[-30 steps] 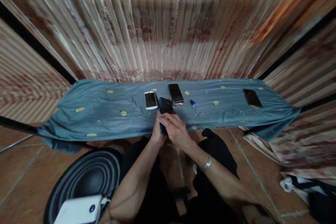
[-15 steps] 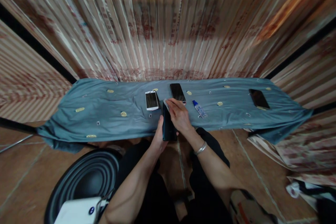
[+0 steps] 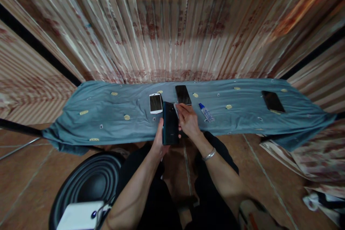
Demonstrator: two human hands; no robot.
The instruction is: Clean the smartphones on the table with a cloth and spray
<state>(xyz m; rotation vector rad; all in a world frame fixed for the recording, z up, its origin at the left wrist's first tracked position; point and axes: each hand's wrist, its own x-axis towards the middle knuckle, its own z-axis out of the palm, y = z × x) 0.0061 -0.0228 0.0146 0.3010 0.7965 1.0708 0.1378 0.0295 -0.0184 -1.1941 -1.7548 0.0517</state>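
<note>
My left hand (image 3: 158,141) holds a dark teal phone (image 3: 170,128) upright by its lower edge, its back facing me. My right hand (image 3: 189,122) pinches a small pale wipe (image 3: 176,109) against the phone's upper right edge. Both hands hover over the near edge of a low bench draped in a blue-grey cloth (image 3: 102,115). Just beyond the hands lie a white phone (image 3: 155,102) and a black phone (image 3: 183,95). A small clear bottle with a blue cap (image 3: 206,112) lies to the right of my right hand.
Another black phone (image 3: 272,101) lies near the cloth's right end. A corrugated metal wall rises behind the bench. On the tiled floor at lower left sits a round black ribbed object (image 3: 91,183) with a white box (image 3: 81,216) on it. Crumpled paper lies at right.
My right hand moved from the phone's lower part to its top, then onto its upper right edge. The phone has turned so its back faces me more fully.
</note>
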